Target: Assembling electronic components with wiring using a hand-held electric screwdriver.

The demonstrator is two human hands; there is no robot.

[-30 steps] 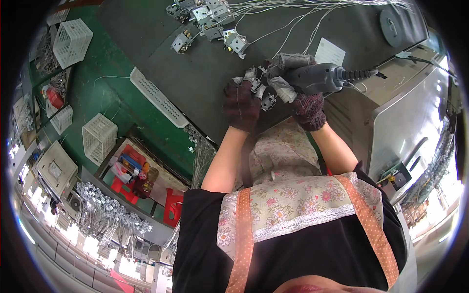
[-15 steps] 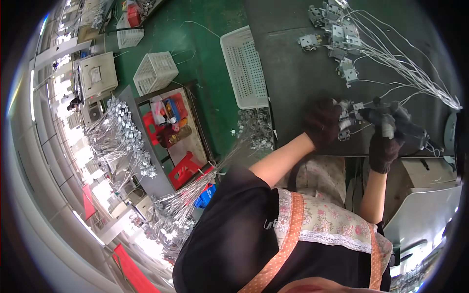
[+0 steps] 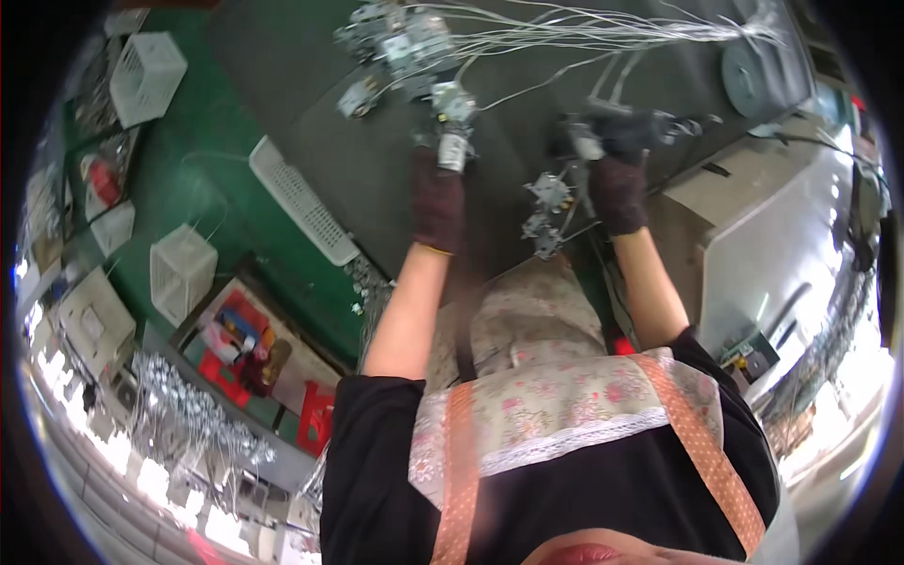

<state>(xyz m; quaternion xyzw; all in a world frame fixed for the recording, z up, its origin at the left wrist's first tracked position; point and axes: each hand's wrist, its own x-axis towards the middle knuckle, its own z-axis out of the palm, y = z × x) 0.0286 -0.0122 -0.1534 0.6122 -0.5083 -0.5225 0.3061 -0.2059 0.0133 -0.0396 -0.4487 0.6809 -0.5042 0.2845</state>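
My left hand (image 3: 436,202), in a dark maroon glove, reaches to a small metal bracket-like part (image 3: 454,102) with a thin wire. A white wrap shows at its fingers. They touch the part, but blur hides whether they are closed round it. My right hand (image 3: 617,193), gloved alike, is closed round a black hand tool (image 3: 640,132) that looks like an electric screwdriver, lying sideways above the table. Just left of that hand, a small cluster of metal parts (image 3: 548,212) sits at the table's near edge. Farther back lies a pile of similar wired parts (image 3: 410,42).
Pale wires (image 3: 603,33) run from the pile to a tied end at the right. A grey disc (image 3: 750,80) stands at the table's (image 3: 320,122) right side. White baskets (image 3: 301,202) are on the left, beyond the table edge. A beige box (image 3: 697,193) stands below right.
The view has turned. My left hand has left the small cluster at the near edge and reached the pile's nearest part. My right hand still holds the black tool.
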